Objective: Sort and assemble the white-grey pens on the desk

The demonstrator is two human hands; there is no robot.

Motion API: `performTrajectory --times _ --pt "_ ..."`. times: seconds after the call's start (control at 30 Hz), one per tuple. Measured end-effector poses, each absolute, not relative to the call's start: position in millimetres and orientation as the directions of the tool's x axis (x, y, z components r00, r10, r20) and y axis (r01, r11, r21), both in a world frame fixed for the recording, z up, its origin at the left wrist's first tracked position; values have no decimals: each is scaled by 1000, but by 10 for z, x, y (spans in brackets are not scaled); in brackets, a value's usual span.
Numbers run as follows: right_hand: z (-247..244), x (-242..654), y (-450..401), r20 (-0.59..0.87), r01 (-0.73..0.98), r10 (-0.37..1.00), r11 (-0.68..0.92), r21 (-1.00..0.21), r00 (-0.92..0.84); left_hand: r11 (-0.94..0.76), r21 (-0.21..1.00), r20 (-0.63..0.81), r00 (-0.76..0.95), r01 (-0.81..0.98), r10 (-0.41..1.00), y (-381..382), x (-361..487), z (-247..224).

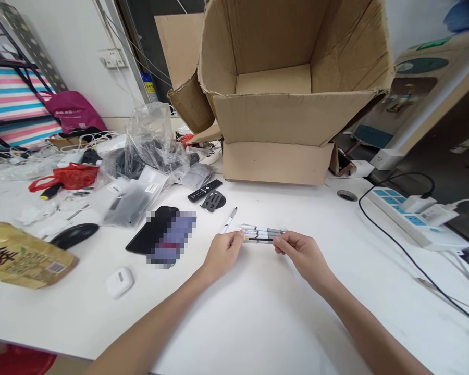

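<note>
Between my two hands, just above or on the white table (250, 323), is a clear pack of pens (260, 233) lying crosswise. My left hand (222, 254) is closed on its left end, thumb on top. The right end is pinched by my right hand (299, 252), thumb against curled fingers. A single white pen (229, 221) with a dark tip points up and away beside my left hand; its lower end is hidden by the fingers, and I cannot tell if they hold it.
A large open cardboard box (273, 120) stands behind. Left are a phone (152, 229), a remote (205, 190), a black bracket (213, 200), a white earbud case (119, 282), plastic bags (131, 200) and a gold pouch (23, 255). A power strip (418, 219) with cables lies right.
</note>
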State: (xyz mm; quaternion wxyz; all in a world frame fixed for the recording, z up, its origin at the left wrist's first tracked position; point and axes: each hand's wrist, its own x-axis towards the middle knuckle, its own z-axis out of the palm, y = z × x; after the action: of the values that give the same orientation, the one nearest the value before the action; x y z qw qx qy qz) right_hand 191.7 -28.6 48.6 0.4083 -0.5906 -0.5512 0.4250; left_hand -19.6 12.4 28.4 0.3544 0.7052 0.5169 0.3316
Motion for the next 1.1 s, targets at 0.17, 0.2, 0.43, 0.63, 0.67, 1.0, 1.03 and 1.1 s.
performTrajectory --times 0.17,0.2,0.43,0.63,0.67,1.0,1.03,1.1 --pt "494 1924 -278 -15 284 999 -25 -958 37 -209 843 103 231 496 967 128 -195 290" --pt "495 1925 -277 -18 286 999 -29 -958 40 -208 843 102 231 496 968 127 -195 296" --pt "454 1928 -268 -45 287 999 -50 -957 21 -211 844 99 244 493 965 114 -189 320" --pt "467 1934 -264 -6 278 1000 -8 -960 8 -177 857 77 219 485 973 126 -199 296" --pt "476 1938 -265 3 258 1000 3 -966 -1 -172 860 73 216 481 974 127 -201 294" --pt "472 1934 -272 -34 311 999 -31 -950 -2 -190 858 85 231 477 969 118 -188 297" --pt "461 1931 -268 -35 320 999 -32 -947 -5 -194 857 89 233 478 968 119 -188 296" --pt "443 1924 -260 -24 339 1000 -21 -941 -5 -196 854 93 230 483 969 123 -193 297"
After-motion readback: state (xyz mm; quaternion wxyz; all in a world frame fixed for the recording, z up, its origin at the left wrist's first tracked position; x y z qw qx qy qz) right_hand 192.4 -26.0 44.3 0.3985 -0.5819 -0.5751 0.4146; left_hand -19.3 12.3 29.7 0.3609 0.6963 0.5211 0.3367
